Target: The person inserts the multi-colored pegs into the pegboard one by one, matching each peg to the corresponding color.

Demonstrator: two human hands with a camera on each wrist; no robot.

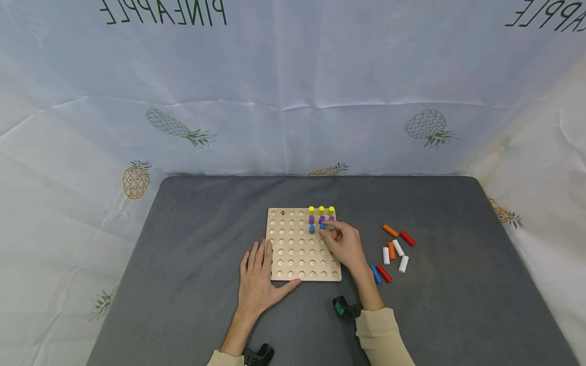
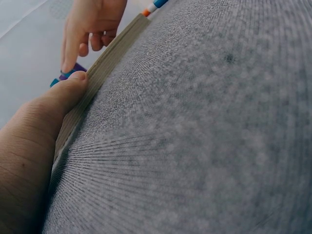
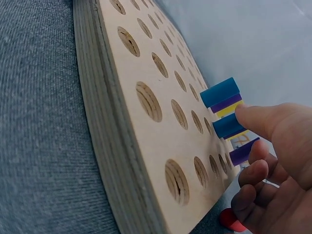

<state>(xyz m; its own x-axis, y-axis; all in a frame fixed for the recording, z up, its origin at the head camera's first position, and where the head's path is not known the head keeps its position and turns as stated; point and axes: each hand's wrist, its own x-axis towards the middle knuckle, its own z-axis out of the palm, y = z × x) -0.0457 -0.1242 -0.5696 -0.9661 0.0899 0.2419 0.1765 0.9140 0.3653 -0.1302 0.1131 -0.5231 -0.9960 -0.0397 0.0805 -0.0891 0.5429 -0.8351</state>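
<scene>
A square wooden pegboard [image 1: 287,266] with rows of round holes lies on the grey table. My left hand [image 1: 260,284] rests flat against it, fingers along the left edge and thumb at the near edge. Over the board's right part, my right hand [image 1: 345,247] pinches a blue peg [image 3: 227,126] that stands in a hole. Another blue peg [image 1: 312,230] stands just left of it. Behind them are three purple pegs [image 1: 312,219], partly covered by the right hand, and three yellow pegs [image 1: 321,209] along the far edge.
Loose pegs lie on the table right of the board: orange pegs [image 1: 390,231], red pegs [image 1: 407,239], white pegs [image 1: 403,264] and a blue peg [image 1: 376,274] close to the right forearm. A pineapple-print cloth [image 1: 284,137] hangs behind the table.
</scene>
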